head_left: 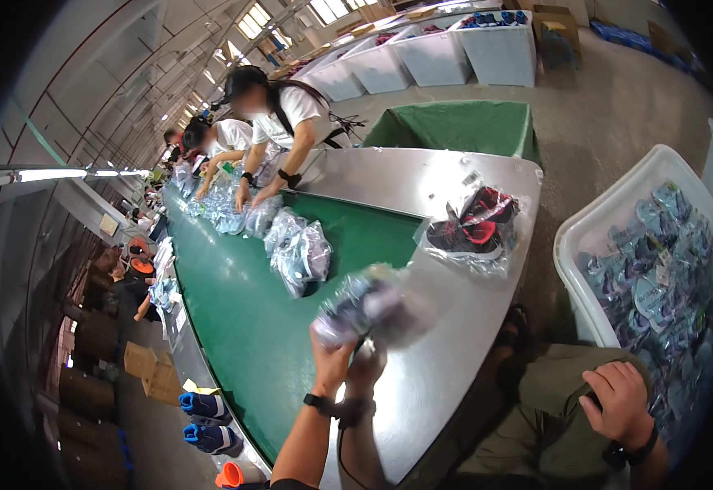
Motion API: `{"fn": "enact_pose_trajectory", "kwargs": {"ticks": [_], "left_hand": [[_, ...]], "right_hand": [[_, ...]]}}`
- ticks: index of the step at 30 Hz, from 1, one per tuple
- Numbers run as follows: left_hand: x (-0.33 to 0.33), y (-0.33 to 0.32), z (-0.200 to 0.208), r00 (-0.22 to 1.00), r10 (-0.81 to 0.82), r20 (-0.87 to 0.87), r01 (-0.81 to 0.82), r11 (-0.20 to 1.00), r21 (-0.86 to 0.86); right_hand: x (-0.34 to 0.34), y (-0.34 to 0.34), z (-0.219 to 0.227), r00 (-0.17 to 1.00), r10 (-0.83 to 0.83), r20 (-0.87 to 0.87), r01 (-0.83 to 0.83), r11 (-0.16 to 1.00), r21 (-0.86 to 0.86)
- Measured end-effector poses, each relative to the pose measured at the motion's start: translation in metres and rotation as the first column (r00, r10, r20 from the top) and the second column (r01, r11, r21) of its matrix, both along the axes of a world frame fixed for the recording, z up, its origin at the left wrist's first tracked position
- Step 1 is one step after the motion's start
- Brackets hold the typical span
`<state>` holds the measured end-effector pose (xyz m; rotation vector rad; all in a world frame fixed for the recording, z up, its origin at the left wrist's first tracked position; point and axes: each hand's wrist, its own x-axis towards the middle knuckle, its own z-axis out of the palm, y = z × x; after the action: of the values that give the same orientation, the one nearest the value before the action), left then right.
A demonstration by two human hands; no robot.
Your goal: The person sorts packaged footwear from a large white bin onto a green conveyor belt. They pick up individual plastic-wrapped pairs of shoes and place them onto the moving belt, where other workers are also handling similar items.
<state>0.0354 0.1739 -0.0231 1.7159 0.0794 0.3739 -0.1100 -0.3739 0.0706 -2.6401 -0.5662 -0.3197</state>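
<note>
My left hand (333,357) is closed on a bagged pair of shoes (360,312), held up over the edge where the green belt (225,302) meets the metal table (422,335). The clear plastic and the greyish-purple shoes are smeared by motion. Resting on my raised knee (565,388), my right hand (620,400) holds nothing, its thumb apart from the loosely bent fingers. Beyond the held pair, another bagged pair of pale shoes (301,251) lies on the belt. Black and red shoes (477,224) in a clear bag sit on the table's far right part.
A white bin (573,253) full of bagged shoes stands at my right. Past the table is a green cart (454,122). Co-workers in white shirts (295,118) handle bagged shoes along the belt. Blue shoes (207,420) and an orange cup (238,474) are at the left edge.
</note>
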Motion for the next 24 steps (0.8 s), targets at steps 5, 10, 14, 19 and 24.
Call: {"fn": "enact_pose_trajectory", "kwargs": {"ticks": [5,10,14,19,24], "left_hand": [[-0.034,-0.006,0.021,0.957,-0.023,-0.288,-0.075,0.943,-0.325],[-0.026,-0.027,0.038,0.95,-0.045,-0.308,-0.012,0.983,-0.181],[-0.013,-0.048,0.044,0.927,-0.015,-0.375,-0.029,0.993,-0.112],[-0.034,-0.096,0.055,0.896,-0.271,-0.351,0.127,0.915,-0.383],[-0.067,-0.156,0.063,0.857,-0.421,-0.298,0.28,0.865,-0.416]], "right_hand": [[0.0,0.0,0.002,1.0,-0.01,-0.022,0.009,0.999,-0.053],[-0.003,0.0,0.001,1.0,-0.004,0.003,0.004,0.999,-0.051],[-0.003,-0.003,0.003,1.0,0.014,0.014,-0.014,1.0,0.008],[-0.002,0.007,0.012,0.988,0.086,-0.124,-0.045,0.952,0.303],[0.023,0.052,-0.002,0.969,0.212,-0.126,-0.137,0.887,0.44]]}}
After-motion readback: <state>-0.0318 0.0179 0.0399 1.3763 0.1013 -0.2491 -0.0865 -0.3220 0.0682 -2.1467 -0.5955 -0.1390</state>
